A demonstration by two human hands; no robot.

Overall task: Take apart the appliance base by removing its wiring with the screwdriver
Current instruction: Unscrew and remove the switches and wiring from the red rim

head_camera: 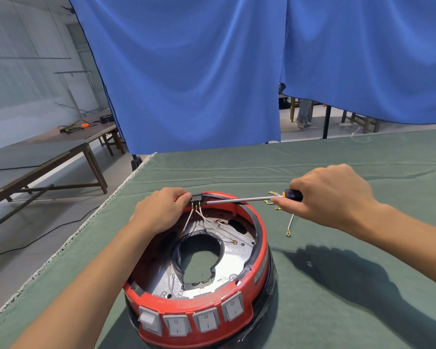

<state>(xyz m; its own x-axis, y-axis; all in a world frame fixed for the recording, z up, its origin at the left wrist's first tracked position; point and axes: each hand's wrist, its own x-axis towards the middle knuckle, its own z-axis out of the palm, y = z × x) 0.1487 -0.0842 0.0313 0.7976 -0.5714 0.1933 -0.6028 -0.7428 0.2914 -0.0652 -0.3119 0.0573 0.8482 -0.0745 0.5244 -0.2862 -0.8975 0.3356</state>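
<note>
Screwdriver (252, 198): shaft level, lying left-right over the red appliance base (202, 273), tip at the black connector (196, 197) on its far rim; handle gripped in my right hand (330, 197). My left hand (161, 210) pinches that connector; white wires (202, 217) trail beneath.

Appliance base (257, 250): glossy red plastic, dull grey metal floor. Screwdriver (239, 199): polished metal shaft, black-orange plastic handle. Counter (363, 285): matt green cloth, creased. Blue curtain (199, 71) at 12 o'clock: smooth fabric.
</note>
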